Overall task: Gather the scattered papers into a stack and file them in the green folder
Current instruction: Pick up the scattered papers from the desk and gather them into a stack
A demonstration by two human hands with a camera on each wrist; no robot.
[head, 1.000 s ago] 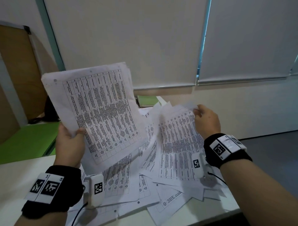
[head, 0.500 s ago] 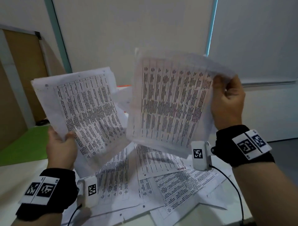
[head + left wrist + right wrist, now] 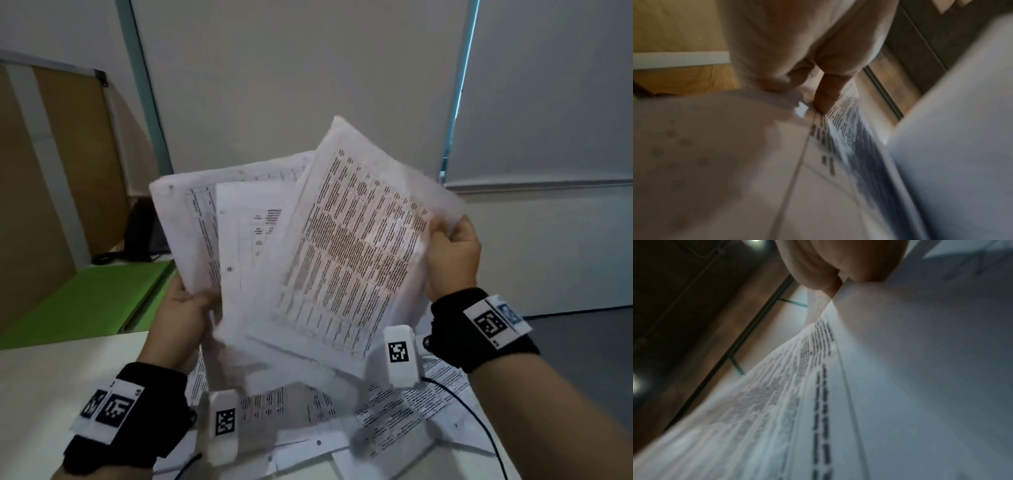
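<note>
Nearest the camera, loose printed papers (image 3: 394,407) lie overlapping on the white surface (image 3: 51,383), spread between the two forearms; each wrist wears a black band with square coded tags, and a small white tagged box hangs at each; above the pile the left hand (image 3: 181,318) holds a raised sheaf of sheets (image 3: 191,222) by its lower corner, its fingers (image 3: 824,95) curled round the paper with the thumb pressed on the printed face; just beside it the right hand (image 3: 452,257) pinches the right edge of a tilted table-printed sheet (image 3: 356,250), fingers (image 3: 818,277) clamped on the paper's margin; that sheet overlaps the front of the left hand's sheaf, with a paler sheet showing between them, though whether they touch is unclear through the blur; farther left the green folder (image 3: 85,301) lies flat on the surface, apart from the pile; behind it a dark bag (image 3: 144,233) sits near a brown panel; at the back, pale roller blinds (image 3: 548,85) cover the wall.
</note>
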